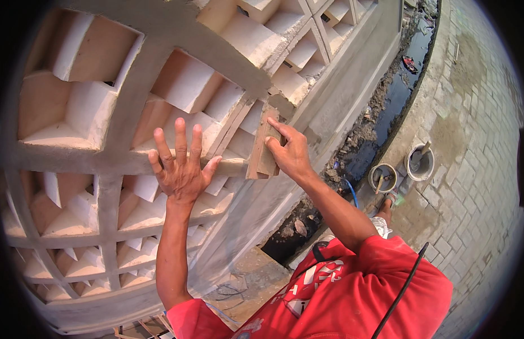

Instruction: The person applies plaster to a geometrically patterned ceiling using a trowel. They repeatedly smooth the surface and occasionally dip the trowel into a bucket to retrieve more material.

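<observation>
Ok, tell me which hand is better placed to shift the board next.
Right, most likely: the right hand has the board in its grip. The left hand is empty, fingers spread in front of the lattice, apart from the board.

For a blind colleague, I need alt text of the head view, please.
The right grip holds a flat brown rectangular board at a grey concrete lattice wall, while the left grip is spread open. A dark, watery ditch runs alongside.

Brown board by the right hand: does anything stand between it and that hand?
Nothing visible does: the right hand has its thumb and forefinger directly on the brown board. The left hand is spread open, clear of both.
</observation>
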`<state>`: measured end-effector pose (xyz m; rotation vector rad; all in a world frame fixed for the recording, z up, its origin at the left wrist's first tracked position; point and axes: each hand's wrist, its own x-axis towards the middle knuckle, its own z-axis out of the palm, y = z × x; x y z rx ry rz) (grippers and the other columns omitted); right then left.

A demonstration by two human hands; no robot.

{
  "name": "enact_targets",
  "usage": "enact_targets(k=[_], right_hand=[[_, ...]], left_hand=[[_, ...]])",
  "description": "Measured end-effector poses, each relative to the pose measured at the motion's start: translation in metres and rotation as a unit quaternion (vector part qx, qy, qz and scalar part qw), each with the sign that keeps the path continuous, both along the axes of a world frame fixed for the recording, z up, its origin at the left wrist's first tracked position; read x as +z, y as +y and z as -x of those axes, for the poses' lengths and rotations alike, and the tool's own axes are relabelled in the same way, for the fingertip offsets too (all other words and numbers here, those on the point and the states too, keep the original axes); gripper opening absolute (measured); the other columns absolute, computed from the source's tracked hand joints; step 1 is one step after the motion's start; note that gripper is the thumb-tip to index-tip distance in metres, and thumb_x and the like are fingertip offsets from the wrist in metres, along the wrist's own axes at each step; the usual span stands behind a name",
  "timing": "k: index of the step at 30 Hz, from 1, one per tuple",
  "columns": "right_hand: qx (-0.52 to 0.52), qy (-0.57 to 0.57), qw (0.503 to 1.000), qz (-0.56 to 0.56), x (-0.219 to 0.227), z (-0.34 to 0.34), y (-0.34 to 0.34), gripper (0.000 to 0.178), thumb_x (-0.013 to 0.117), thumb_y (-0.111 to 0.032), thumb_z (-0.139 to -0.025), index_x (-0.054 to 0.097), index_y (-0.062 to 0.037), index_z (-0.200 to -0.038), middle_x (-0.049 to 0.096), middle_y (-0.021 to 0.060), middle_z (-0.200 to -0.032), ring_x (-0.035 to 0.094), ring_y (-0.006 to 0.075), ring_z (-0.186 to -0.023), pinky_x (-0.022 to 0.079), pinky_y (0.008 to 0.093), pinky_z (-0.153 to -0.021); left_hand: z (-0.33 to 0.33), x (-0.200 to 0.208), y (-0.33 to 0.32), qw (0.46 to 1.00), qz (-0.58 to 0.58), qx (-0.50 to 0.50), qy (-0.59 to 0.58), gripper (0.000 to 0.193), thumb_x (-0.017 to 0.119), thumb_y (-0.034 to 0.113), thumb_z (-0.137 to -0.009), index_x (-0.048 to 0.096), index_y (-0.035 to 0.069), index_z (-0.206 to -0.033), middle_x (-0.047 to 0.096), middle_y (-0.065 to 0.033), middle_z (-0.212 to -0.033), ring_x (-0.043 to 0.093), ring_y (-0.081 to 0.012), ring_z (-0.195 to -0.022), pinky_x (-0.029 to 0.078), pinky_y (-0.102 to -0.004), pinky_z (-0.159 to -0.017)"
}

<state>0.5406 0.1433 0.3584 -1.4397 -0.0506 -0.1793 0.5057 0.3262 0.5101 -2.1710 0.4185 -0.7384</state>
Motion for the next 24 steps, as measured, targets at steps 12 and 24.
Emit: enact_targets(k=[12, 24], right_hand=[[-0.074, 0.025, 0.996, -0.046, -0.024, -0.01, -0.001, 0.046, 0.059, -0.016, -0.078, 0.058, -0.0002, -0.122, 0.057, 0.0156, -0.08, 0.056, 0.0247, -0.072, 0.046, 0.0353, -0.071], [-0.083, 0.071, 0.993, -0.046, -0.042, -0.028, -0.009, 0.048, 0.06, -0.015, -0.08, 0.056, -0.0056, -0.127, 0.059, 0.0129, -0.088, 0.056, 0.019, -0.074, 0.046, 0.0311, -0.072]], left_hand=[[-0.001, -0.001, -0.002, 0.999, -0.027, 0.009, -0.02, 0.069, 0.028, 0.067, -0.088, 0.032, 0.027, -0.144, 0.03, -0.0004, -0.15, 0.026, -0.0349, -0.137, 0.002, -0.0491, -0.113], [0.0, 0.001, -0.006, 0.999, -0.035, 0.01, -0.018, 0.066, 0.026, 0.065, -0.09, 0.037, 0.025, -0.142, 0.033, -0.0011, -0.149, 0.026, -0.0358, -0.137, 0.0, -0.0478, -0.114]])
